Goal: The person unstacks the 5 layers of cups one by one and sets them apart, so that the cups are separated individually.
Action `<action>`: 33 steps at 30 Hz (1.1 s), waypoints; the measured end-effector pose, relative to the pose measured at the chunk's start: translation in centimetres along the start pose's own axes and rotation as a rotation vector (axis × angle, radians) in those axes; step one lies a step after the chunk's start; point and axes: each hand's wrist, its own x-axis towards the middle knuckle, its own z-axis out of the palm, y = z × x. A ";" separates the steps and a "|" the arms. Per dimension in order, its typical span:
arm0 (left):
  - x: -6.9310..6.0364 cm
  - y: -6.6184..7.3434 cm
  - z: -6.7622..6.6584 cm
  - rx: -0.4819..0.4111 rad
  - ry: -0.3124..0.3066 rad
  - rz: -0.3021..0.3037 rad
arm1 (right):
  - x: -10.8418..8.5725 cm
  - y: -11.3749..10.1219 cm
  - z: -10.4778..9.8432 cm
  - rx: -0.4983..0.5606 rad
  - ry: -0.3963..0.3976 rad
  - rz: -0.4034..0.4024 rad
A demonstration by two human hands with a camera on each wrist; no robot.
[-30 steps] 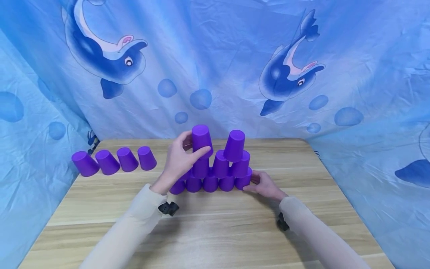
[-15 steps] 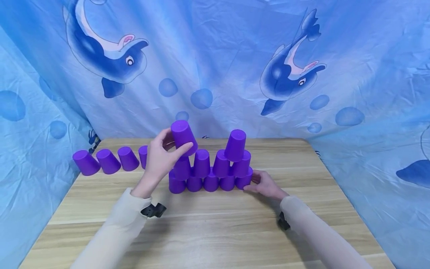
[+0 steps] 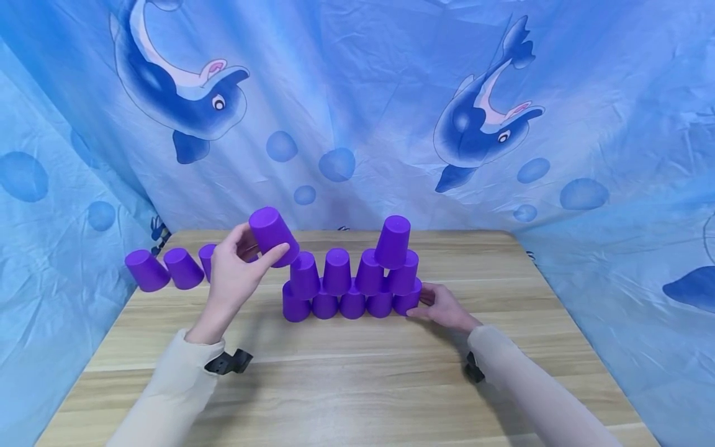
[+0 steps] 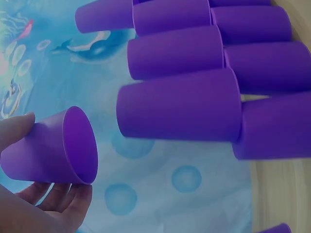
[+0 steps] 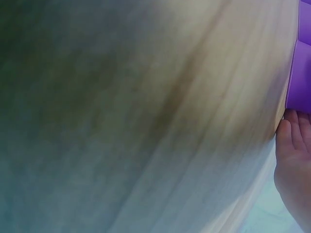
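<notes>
My left hand grips a purple cup, which is upside down and tilted, raised just left of the stack. In the left wrist view, thumb and fingers sit on opposite sides of this held cup, its mouth facing the stacked cups. Upside-down purple cups form the stack: a bottom row, a second row, and a single cup on top at the right. My right hand rests against the right end bottom cup, fingers touching its side, as the right wrist view also shows.
More upside-down purple cups, including one at the far left, stand in a row at the table's left back, partly hidden by my left hand. The wooden table backs onto a blue dolphin-print curtain.
My left hand has carried its cup leftward from above the second row to beyond the stack's left end, exposing the left cups there. My right hand stays in place.
</notes>
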 end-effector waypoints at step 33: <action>-3.2 -9.7 -9.8 0.236 0.198 -0.350 | 0.0 0.1 0.0 -0.017 0.006 -0.003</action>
